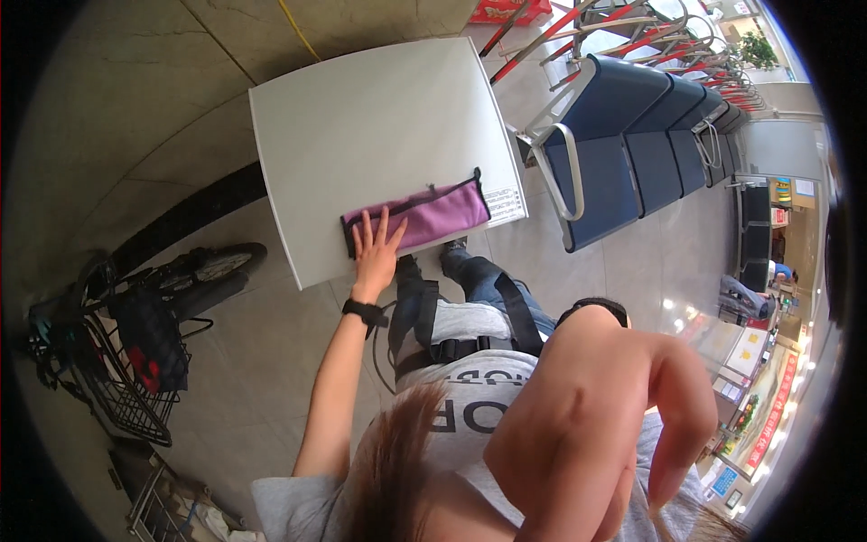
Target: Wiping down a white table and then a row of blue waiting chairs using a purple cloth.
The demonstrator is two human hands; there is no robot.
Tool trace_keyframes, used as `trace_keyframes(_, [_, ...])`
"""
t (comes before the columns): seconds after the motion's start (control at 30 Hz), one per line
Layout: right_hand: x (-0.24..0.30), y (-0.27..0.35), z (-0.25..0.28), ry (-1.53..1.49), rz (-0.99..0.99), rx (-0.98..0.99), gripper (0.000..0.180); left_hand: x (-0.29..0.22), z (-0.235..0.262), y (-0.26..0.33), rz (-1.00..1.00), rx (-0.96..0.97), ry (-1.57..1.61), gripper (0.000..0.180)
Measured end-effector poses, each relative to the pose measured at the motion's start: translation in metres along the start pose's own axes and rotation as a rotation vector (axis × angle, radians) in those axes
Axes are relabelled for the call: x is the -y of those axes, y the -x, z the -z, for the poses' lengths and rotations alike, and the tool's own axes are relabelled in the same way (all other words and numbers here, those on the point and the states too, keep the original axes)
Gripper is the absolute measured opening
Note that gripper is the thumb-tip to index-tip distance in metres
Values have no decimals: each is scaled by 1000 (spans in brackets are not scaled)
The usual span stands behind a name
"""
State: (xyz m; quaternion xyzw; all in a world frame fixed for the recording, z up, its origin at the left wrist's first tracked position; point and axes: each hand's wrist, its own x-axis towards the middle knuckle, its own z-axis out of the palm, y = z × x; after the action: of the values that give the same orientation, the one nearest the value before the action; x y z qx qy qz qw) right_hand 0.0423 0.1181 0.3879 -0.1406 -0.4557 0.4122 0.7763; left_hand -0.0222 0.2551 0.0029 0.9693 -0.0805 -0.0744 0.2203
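My left hand [374,257] lies flat on a purple fabric pouch [444,217], fingers spread, near its left end. The pouch has black edging and a black zipper along its upper side. It rests slantwise along the near edge of a white table [370,117]. My right hand [591,406] is raised close to the camera, large in view, with nothing visible in it. Its fingers are bent and apart, and some of their tips are cut off or hidden. Both wrists carry dark bands.
Right of the table runs a row of dark blue seats [596,181] with metal armrests. Red-and-white metal racks [623,36] stand behind them. A bicycle [144,334] with a black basket is at the left. A printed label [504,203] sits on the table's right corner.
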Motion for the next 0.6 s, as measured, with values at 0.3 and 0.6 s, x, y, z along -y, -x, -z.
trace_keyframes(0.3, [-1, -5, 14, 76, -150, 85, 41, 16, -4, 22, 101, 81, -25, 71])
trace_keyframes(0.6, [-138, 201, 185, 2102, -1221, -192, 51, -1, 2, 2, 93, 102, -58, 68])
